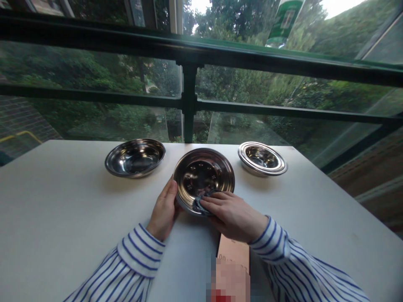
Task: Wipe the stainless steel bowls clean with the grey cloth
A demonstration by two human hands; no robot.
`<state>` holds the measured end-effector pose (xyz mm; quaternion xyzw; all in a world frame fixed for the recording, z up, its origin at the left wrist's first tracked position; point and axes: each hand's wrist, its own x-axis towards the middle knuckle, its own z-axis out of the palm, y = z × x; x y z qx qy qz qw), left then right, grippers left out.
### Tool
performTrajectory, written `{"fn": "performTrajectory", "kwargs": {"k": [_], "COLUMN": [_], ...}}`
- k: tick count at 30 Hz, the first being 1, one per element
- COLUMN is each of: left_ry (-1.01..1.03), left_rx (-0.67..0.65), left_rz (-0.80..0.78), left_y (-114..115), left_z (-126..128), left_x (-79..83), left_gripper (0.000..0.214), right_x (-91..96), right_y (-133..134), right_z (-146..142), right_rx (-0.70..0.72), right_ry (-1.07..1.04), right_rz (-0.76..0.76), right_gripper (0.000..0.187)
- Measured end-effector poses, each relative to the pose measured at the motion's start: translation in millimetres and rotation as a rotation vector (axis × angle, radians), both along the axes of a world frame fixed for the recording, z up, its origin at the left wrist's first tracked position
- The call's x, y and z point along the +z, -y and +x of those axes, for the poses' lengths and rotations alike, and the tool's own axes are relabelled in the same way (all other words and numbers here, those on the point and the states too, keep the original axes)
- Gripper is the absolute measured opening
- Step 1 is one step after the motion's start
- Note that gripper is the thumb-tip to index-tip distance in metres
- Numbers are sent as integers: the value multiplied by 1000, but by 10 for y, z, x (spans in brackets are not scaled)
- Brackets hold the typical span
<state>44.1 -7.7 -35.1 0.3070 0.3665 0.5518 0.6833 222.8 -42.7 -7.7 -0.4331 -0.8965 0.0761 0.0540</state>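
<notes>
A shiny metal bowl (201, 176) is tilted toward me over the middle of the white table. My left hand (164, 207) grips its left rim, the thumb on the near side and the fingers hidden behind. Against the lower inside wall of the bowl, my right hand (231, 212) presses a dark patterned cloth (201, 204), its fingers closed over it. One wide metal bowl (135, 158) sits at the back left. Another metal bowl (262, 158), with a broad rim and perhaps stacked, sits at the back right.
Below my right wrist lies a phone (233, 251) showing a timer, partly blurred out. The white table (78, 226) ends at a green railing (189, 96) with glass panels. A bottle with a green label (286, 21) stands on the top rail.
</notes>
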Motion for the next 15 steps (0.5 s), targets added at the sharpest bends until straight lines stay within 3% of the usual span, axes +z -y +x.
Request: {"fn": "performTrajectory", "kwargs": {"k": [7, 15], "left_ry": [-40, -16], "left_rx": [-97, -221], "left_rz": [20, 33], "left_y": [1, 60], "left_z": [-47, -35], "left_x": [-37, 37], "left_gripper": [46, 55], "right_x": [-48, -143], "right_y": [-7, -17], "right_z": [-38, -43], "right_rx": [30, 43], "right_ry": [-64, -219], "right_rz": [-10, -2], "right_gripper": [40, 40]}}
